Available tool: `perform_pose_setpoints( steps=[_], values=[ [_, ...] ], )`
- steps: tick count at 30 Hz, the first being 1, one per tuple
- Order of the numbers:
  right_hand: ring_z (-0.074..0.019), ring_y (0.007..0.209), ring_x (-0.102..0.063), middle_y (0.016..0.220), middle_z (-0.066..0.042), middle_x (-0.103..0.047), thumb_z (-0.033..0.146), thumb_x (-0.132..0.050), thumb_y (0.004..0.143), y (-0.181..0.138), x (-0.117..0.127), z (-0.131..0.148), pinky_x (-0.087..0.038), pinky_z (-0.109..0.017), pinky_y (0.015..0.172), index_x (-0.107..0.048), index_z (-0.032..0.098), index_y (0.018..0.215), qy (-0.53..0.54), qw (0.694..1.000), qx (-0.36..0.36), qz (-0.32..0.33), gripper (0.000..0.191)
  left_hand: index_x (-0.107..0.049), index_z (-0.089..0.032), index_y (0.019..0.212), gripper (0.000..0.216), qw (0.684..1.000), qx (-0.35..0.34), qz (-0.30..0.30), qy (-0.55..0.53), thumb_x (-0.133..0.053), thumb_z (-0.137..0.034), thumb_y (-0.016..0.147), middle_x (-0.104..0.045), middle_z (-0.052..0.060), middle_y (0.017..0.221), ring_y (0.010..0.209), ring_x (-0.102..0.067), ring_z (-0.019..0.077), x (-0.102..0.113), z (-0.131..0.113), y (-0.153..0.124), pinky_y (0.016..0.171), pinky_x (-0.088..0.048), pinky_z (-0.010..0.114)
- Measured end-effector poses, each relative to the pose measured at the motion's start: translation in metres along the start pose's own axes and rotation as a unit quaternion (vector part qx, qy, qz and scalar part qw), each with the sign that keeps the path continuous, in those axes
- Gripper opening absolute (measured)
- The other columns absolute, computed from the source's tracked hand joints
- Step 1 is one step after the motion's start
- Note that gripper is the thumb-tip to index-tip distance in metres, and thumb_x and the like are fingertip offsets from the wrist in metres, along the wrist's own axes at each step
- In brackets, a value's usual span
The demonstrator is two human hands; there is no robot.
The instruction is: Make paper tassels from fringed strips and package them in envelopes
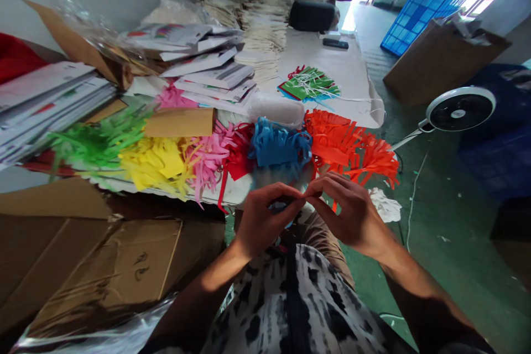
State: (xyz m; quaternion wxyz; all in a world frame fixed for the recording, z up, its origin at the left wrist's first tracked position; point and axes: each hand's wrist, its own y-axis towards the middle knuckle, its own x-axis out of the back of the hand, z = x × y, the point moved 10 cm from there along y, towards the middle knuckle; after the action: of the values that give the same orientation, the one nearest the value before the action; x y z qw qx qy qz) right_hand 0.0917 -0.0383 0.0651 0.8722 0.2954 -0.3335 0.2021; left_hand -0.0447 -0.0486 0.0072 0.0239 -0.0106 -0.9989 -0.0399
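My left hand and my right hand meet in front of the table edge, thumbs and fingers pinched with their tips touching. What they pinch, if anything, is too small or hidden to make out. Just beyond them lies a pile of blue fringed paper, its near edge blurred. To its right spreads orange fringed paper. On the left, red paper, pink fringed paper, yellow fringed paper and green fringed paper lie in a row.
A clear plastic tray stands behind the blue pile. Farther back are a green fringed bundle with white strings, stacked white packets and a dark phone. Cardboard boxes fill the lower left; a fan stands right.
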Motion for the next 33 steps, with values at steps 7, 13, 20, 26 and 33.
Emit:
perform_pose_setpoints(
  steps=[7, 13, 20, 26, 33],
  values=[
    [-0.0188, 0.089, -0.071, 0.097, -0.002, -0.076, 0.028, -0.067, 0.1, -0.002, 0.0, -0.016, -0.056, -0.034, 0.081, -0.071, 0.026, 0.102, 0.046, 0.997, -0.057, 0.006, 0.004, -0.075, -0.022, 0.111, 0.03, 0.999, 0.019, -0.014, -0.035, -0.085, -0.029, 0.083, -0.08, 0.003, 0.089, 0.08, -0.075, 0.0165, 0.003, 0.012, 0.001, 0.077, -0.06, 0.028],
    [-0.0166, 0.083, -0.07, 0.092, -0.001, -0.075, 0.033, -0.072, 0.097, -0.012, -0.007, -0.039, -0.055, -0.029, 0.075, -0.072, 0.026, 0.101, 0.136, 0.982, -0.128, 0.004, 0.008, -0.075, -0.02, 0.095, 0.019, 0.999, 0.024, -0.018, -0.043, -0.086, -0.027, 0.082, -0.078, 0.003, 0.086, 0.077, -0.072, 0.0147, 0.001, 0.018, 0.002, 0.073, -0.059, 0.025],
    [-0.0143, 0.076, -0.064, 0.083, 0.001, -0.069, 0.023, -0.063, 0.098, -0.026, -0.008, -0.038, -0.049, -0.028, 0.071, -0.067, 0.024, 0.089, 0.111, 0.985, -0.129, -0.026, 0.01, -0.074, -0.02, 0.098, 0.02, 0.989, -0.012, 0.122, 0.083, -0.066, -0.038, 0.098, -0.074, 0.003, 0.084, 0.077, -0.066, 0.0156, -0.03, 0.018, 0.001, 0.068, -0.05, 0.024],
    [-0.0166, 0.076, -0.06, 0.081, -0.001, -0.063, 0.03, -0.058, 0.102, -0.047, 0.011, -0.05, -0.049, -0.03, 0.071, -0.062, 0.025, 0.089, 0.123, 0.969, -0.168, -0.134, 0.015, -0.055, -0.019, 0.075, 0.041, 0.978, 0.023, 0.191, 0.085, -0.049, -0.045, 0.106, -0.052, -0.003, 0.067, 0.06, -0.043, 0.0107, -0.044, 0.043, -0.016, 0.055, -0.035, 0.022],
    [-0.0155, 0.078, -0.069, 0.093, -0.004, -0.074, 0.039, -0.064, 0.101, -0.045, -0.017, -0.052, -0.057, -0.029, 0.072, -0.078, 0.025, 0.095, 0.24, 0.956, -0.164, -0.042, 0.021, -0.06, -0.02, 0.088, 0.034, 0.976, 0.063, 0.205, 0.032, -0.049, -0.048, 0.105, -0.051, -0.004, 0.066, 0.058, -0.042, 0.0113, -0.054, 0.057, -0.02, 0.055, -0.036, 0.022]
  ],
)
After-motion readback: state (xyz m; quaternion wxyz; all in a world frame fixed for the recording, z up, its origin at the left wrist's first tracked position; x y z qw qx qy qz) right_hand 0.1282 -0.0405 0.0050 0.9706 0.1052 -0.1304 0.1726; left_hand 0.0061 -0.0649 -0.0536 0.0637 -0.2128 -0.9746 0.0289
